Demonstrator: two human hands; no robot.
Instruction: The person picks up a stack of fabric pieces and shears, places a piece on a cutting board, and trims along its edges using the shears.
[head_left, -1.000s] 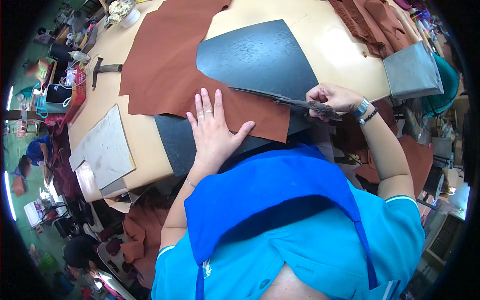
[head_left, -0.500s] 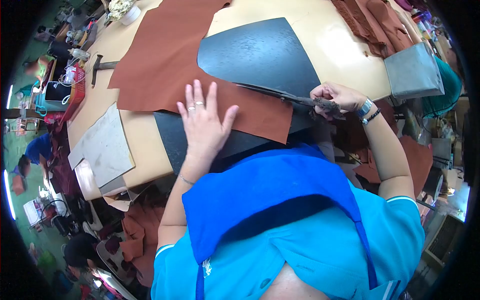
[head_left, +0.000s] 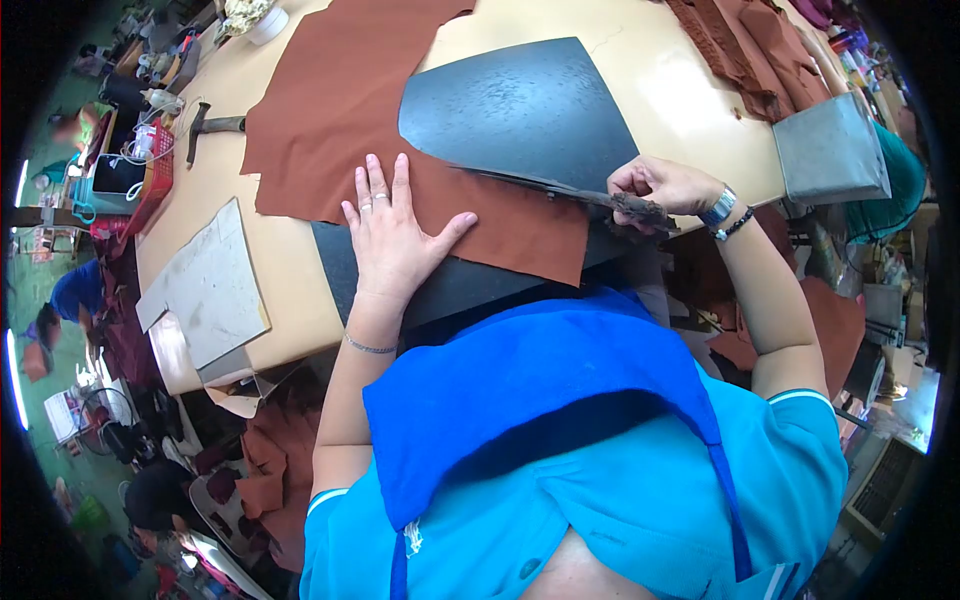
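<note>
A large reddish-brown sheet lies over a dark board on the cream table. My left hand rests flat on the sheet near its lower edge, fingers spread, holding nothing. My right hand is closed round the wrapped handles of long dark scissors. Their blades point left along the sheet's curved upper edge, just right of my left fingertips. The handle loops are partly hidden by my right fingers.
A hammer and a grey flat piece lie at the left of the table. A red basket stands beyond. A metal block and brown material are at the right. Another person is at lower left.
My left hand has moved left across the sheet, and its thumb stays spread. The sheet first shifted left, then back right. The scissors have stayed near the same spot in my right hand.
</note>
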